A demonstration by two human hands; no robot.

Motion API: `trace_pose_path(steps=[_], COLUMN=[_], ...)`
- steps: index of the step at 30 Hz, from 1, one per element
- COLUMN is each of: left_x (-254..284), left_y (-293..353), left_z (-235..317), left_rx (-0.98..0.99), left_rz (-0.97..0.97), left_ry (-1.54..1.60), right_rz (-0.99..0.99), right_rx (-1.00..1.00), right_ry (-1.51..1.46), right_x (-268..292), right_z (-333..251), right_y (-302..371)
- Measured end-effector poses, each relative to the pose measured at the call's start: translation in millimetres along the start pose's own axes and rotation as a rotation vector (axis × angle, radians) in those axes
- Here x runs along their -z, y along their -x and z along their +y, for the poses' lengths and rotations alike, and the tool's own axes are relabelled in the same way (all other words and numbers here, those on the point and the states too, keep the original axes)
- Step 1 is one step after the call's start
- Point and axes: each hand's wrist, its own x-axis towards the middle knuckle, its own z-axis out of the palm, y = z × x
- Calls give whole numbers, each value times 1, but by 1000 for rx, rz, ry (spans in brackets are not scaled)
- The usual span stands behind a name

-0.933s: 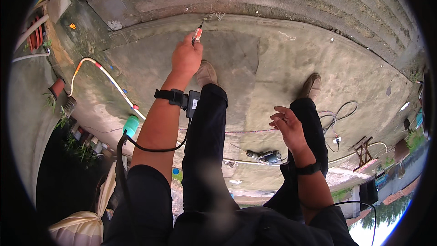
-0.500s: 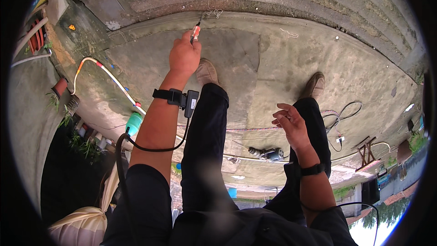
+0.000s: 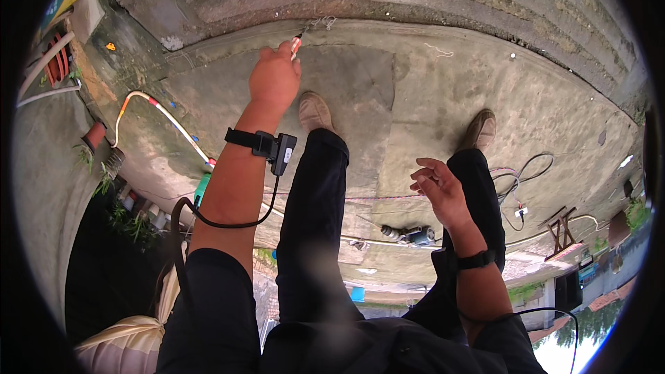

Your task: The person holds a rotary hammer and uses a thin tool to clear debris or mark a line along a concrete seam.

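the left hand (image 3: 275,77) is clamped on the handle of a red-and-white tool (image 3: 296,47), ahead of the left shoe (image 3: 316,112), tip pointing away, probably so the fingers stay clear. the right hand (image 3: 441,192), right of that shoe, hangs empty, fingers apart and loosely curled, perhaps resting.

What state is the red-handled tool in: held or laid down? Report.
Held: the tool is gripped in the left hand, dark tip pointing out ahead.

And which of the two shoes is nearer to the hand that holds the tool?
The left shoe, close by the left hand with the tool; the right shoe stands farther to the right.
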Motion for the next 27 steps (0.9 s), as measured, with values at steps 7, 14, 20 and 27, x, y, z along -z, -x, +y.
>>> trace_pose_path(steps=[7, 14, 20, 27], left_x=[5, 7, 24, 10], left_y=[-9, -13, -33, -23], left_z=[-5, 6, 12, 6], left_rx=[64, 288, 45, 166], left_rz=[-124, -180, -331, -196], left_ry=[-3, 295, -161, 87], right_rz=[-21, -32, -40, -65], right_rx=[22, 40, 70, 85], right_ry=[-40, -63, -45, -115], right_x=[2, 4, 8, 5], right_z=[-6, -7, -8, -18], right_y=[0, 0, 1, -1])
